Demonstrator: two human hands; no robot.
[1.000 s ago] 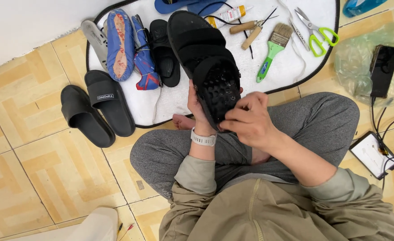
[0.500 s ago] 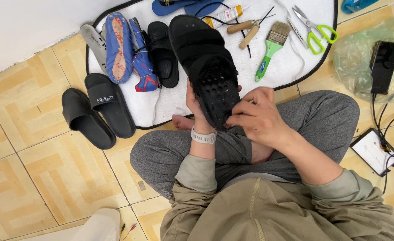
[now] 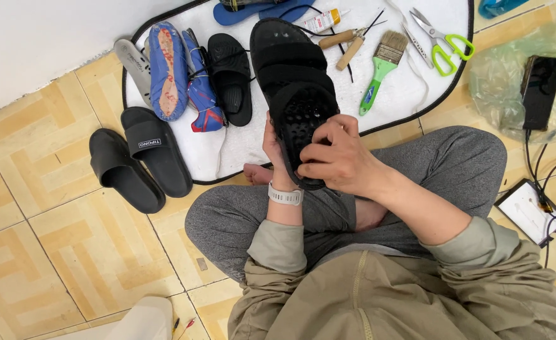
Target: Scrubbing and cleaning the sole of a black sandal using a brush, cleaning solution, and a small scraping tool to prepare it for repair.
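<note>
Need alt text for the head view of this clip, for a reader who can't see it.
A seated person holds a black sandal over their lap, left hand gripping its edge and right hand pressing its perforated heel. Beyond lies a white mat with shoe parts, a green-handled brush and scissors; two black slides sit on the tiled floor.

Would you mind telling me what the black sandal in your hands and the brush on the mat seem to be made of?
The sandal looks like matte black rubber or foam: dull surface and moulded holes in the footbed. The brush seems to have a glossy green plastic handle, a metal band and pale bristles, though whether those are natural or synthetic is unclear.
</note>
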